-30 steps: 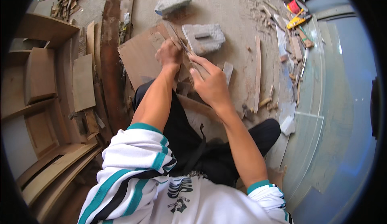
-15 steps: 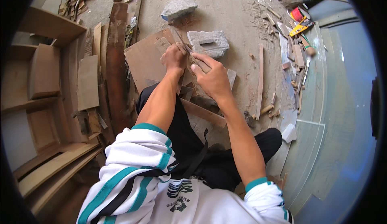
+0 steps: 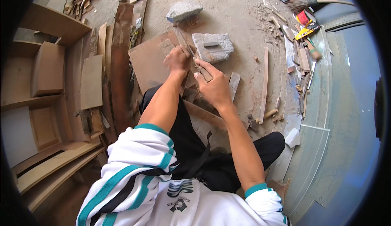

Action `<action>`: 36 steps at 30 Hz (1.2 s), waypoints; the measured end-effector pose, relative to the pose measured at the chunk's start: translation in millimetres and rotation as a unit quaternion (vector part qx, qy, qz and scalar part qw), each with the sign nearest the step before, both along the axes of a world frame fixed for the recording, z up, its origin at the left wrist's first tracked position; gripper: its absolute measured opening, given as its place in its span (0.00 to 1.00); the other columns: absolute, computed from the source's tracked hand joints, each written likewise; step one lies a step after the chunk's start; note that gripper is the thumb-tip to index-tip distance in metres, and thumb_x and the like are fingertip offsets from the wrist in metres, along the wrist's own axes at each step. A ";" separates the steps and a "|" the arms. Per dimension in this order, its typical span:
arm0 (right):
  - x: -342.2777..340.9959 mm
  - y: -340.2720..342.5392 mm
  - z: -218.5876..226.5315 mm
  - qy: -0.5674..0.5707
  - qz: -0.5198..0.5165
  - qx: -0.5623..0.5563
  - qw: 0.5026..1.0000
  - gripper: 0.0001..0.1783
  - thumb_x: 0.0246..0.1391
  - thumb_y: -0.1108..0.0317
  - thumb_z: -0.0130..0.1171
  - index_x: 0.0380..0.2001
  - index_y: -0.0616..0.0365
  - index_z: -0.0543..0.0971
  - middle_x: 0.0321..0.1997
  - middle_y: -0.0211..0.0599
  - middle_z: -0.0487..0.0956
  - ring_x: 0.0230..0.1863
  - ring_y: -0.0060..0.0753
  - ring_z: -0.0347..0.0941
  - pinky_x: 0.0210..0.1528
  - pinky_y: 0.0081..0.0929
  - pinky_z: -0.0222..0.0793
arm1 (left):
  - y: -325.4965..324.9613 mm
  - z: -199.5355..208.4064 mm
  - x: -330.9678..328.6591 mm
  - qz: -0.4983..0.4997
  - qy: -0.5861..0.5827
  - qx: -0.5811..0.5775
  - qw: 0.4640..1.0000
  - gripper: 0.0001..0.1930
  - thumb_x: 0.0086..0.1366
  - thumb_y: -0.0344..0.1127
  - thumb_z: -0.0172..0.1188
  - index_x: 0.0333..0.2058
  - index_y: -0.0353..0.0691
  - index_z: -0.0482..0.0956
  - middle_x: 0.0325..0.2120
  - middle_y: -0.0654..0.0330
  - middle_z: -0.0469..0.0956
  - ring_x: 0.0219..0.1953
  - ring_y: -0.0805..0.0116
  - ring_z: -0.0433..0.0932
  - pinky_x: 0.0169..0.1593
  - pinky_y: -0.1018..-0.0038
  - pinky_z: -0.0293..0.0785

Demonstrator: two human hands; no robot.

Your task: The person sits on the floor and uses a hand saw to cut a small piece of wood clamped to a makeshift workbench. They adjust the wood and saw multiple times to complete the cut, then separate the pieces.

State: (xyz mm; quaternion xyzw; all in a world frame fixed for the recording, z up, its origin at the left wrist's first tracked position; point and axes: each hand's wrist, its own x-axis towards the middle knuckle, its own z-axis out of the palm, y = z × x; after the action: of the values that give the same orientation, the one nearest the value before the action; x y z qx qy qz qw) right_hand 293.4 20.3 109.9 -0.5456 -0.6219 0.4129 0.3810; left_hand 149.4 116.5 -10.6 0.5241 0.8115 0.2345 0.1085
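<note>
My right hand (image 3: pixel 215 88) is closed around the handle of a long, narrow, file-like tool (image 3: pixel 183 39). Its thin blade runs forward and left, past the fingers of my left hand (image 3: pixel 178 59). Those fingers are curled over a small pale wood piece (image 3: pixel 165 45), partly hidden beneath them. Both lie above a brown wooden board (image 3: pixel 148 61) that rests at a slant in front of my legs. Just right of the blade sits a rough grey stone block (image 3: pixel 223 49) with a small dark bar (image 3: pixel 211 44) on top.
Another grey block (image 3: pixel 184 11) lies farther ahead. Wooden cabinet frames (image 3: pixel 48 69) and long planks (image 3: pixel 121 63) stand at left. On the right are glass sheets (image 3: pixel 313 157), wood scraps (image 3: pixel 303 58), a yellow-and-black tool (image 3: pixel 307 30) and a brush (image 3: pixel 301 4). A thin strip (image 3: pixel 264 83) lies nearer.
My right hand has drawn slightly back toward me, with the tool still gripped. My left hand stays almost in place on the wood piece. The whole view has shifted a little.
</note>
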 end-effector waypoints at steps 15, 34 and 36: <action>5.0 -21.3 -2.3 -0.014 -0.012 -0.007 1.000 0.21 0.57 0.74 0.59 0.54 0.63 0.79 0.53 0.52 0.82 0.56 0.47 0.79 0.59 0.35 0.73 | -8.3 -10.8 1.4 -0.016 -0.001 -0.019 1.000 0.25 0.73 0.47 0.40 0.29 0.41 0.83 0.33 0.43 0.83 0.38 0.40 0.82 0.45 0.50 0.76; 49.0 -146.8 78.3 -0.052 -0.018 -0.028 0.998 0.24 0.51 0.83 0.56 0.53 0.64 0.79 0.50 0.54 0.83 0.53 0.47 0.82 0.54 0.31 0.76 | -5.7 1.6 -0.8 -0.012 0.019 0.022 1.000 0.22 0.72 0.47 0.41 0.29 0.42 0.81 0.30 0.46 0.83 0.34 0.41 0.82 0.40 0.50 0.77; 49.3 -153.8 90.6 -0.033 -0.039 -0.065 0.997 0.26 0.49 0.85 0.54 0.54 0.62 0.80 0.50 0.56 0.83 0.50 0.48 0.83 0.51 0.32 0.77 | -0.9 -1.6 0.2 -0.009 0.018 0.001 1.000 0.24 0.72 0.47 0.40 0.30 0.41 0.83 0.32 0.46 0.84 0.36 0.42 0.83 0.42 0.50 0.77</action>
State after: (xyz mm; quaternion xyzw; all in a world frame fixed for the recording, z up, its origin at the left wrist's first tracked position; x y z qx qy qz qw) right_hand 342.7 -133.5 200.5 -0.6063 -0.5842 0.4191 0.3398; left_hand 149.6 115.6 -12.2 0.5359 0.8081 0.2250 0.0959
